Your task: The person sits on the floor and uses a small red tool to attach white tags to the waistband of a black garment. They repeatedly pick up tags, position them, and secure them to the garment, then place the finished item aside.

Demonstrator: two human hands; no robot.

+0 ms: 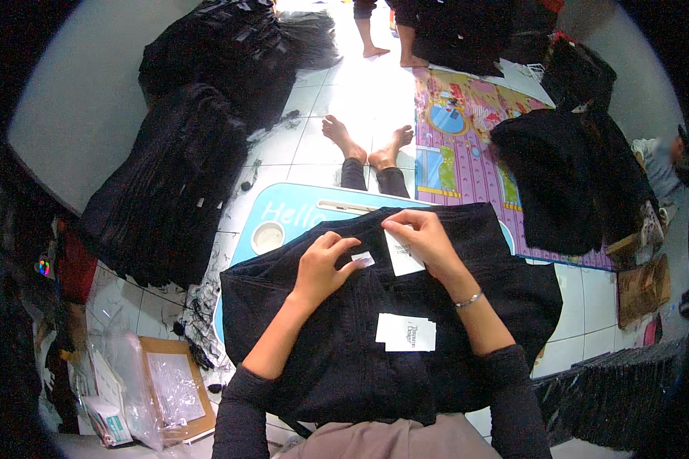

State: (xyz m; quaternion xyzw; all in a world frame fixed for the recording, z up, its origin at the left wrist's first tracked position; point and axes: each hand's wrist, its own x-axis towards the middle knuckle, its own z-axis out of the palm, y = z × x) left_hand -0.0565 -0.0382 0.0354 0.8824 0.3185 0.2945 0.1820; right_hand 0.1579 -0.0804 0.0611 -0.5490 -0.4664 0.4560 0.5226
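A black garment [321, 344] lies folded in a thick layer over a light blue lap table [283, 200]. My right hand [430, 243] pinches the upper edge of a white card tag [406, 258] between thumb and fingers, just above the cloth. My left hand [325, 268] hovers over the garment with thumb and forefinger apart. Between those fingertips shows a small white label [364, 259] on the cloth; whether the thumb touches it I cannot tell. Closer to me, a small stack of white card tags [406, 333] rests on the garment.
Tall piles of black garments [161, 183] stand at the left, with another black pile [547, 180] at the right on a colourful play mat [467, 145]. Bare feet [344, 138] stretch beyond the table. Another person's legs [406, 38] stand farther off. A plastic-wrapped cardboard piece [176, 386] lies lower left.
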